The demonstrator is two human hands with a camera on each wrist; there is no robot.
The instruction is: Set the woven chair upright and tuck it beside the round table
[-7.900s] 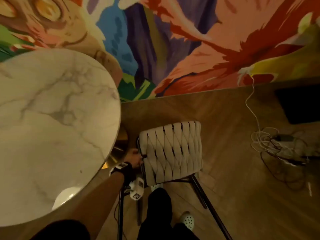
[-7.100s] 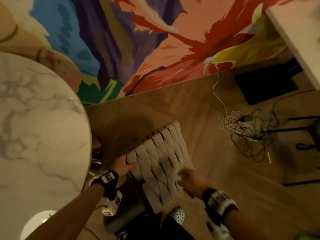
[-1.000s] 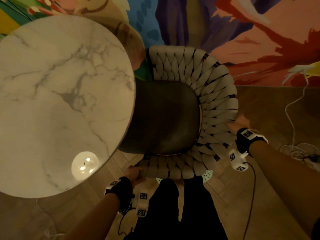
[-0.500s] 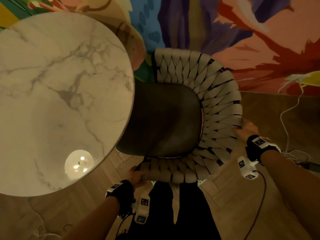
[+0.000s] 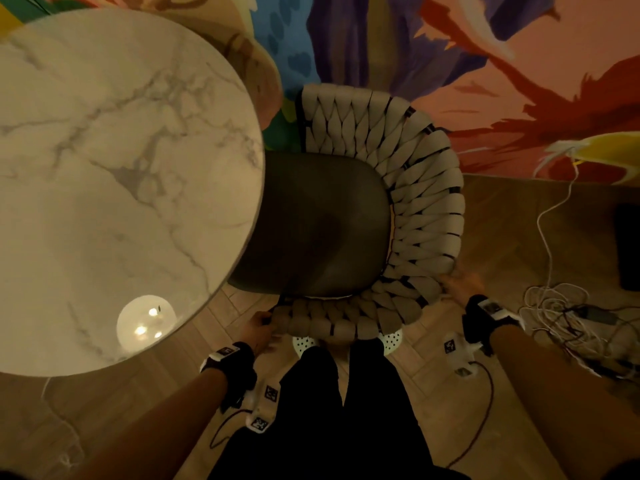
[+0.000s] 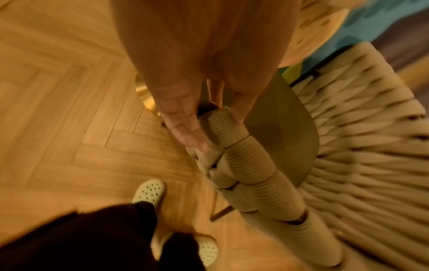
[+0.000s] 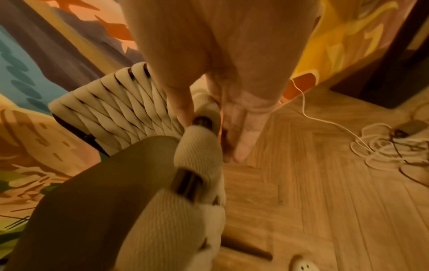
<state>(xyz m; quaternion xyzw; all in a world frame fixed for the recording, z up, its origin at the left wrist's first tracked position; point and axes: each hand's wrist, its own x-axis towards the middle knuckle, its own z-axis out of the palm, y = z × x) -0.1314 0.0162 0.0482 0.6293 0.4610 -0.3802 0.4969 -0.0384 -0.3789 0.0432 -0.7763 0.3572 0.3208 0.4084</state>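
The woven chair (image 5: 426,209) stands upright on its legs, its back to the mural wall. The left part of its dark seat (image 5: 322,223) is under the edge of the round marble table (image 5: 114,168). My left hand (image 5: 258,329) holds the near-left end of the woven rim. In the left wrist view the left hand (image 6: 218,131) has the thumb on the inner side and straight fingers (image 6: 185,128) pressed on the outside of the chair's rim (image 6: 255,165). My right hand (image 5: 459,284) is at the near-right corner. In the right wrist view the right hand (image 7: 213,140) straddles the rim (image 7: 199,155) loosely, fingers straight.
A tangle of cables (image 5: 568,317) lies on the wood floor to the right, with a black box (image 5: 627,247) beyond it. The painted wall (image 5: 485,81) is just behind the chair. My feet in white perforated shoes (image 5: 304,342) stand against the chair. The table's gold base (image 6: 145,95) shows.
Much earlier the chair lay on its side; now it stands upright. Over the last second it stays beside the table while my right hand slides nearer along the rim and its fingers straighten.
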